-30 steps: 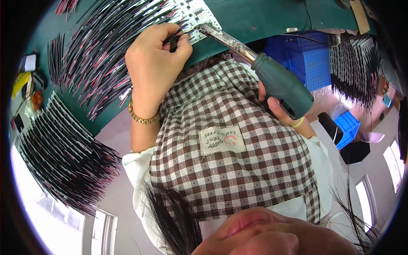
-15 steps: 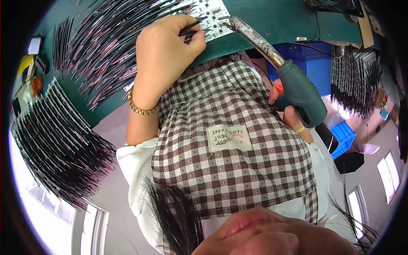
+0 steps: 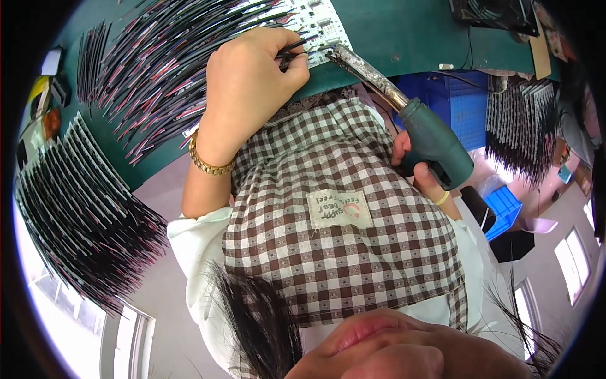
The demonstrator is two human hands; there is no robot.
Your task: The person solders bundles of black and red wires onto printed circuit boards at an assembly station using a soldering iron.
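My left hand (image 3: 252,95) is closed, thumb and fingers pinching a thin black cable (image 3: 293,46) over the near edge of a white circuit board panel (image 3: 327,28). The cable's end points right across the panel. My right hand (image 3: 429,181) grips a dark green soldering gun (image 3: 439,139) by its handle; most of the fingers are hidden behind it. Its long, worn metal barrel slants up and left, and the tip lies by the panel's near edge, close to the cable end. Whether tip and cable touch I cannot tell.
Many black cables (image 3: 158,69) fan out left of the panel on the green table (image 3: 404,31). A stack of cabled boards (image 3: 88,215) hangs at the left, another bundle (image 3: 521,126) at the right. Blue crates (image 3: 457,114) stand below the table edge. A black fan-like device (image 3: 495,16) sits far right.
The soldering gun has shifted left, its tip moving down and left toward the left hand's fingers. My left hand has moved slightly right and down, still pinching the cable.
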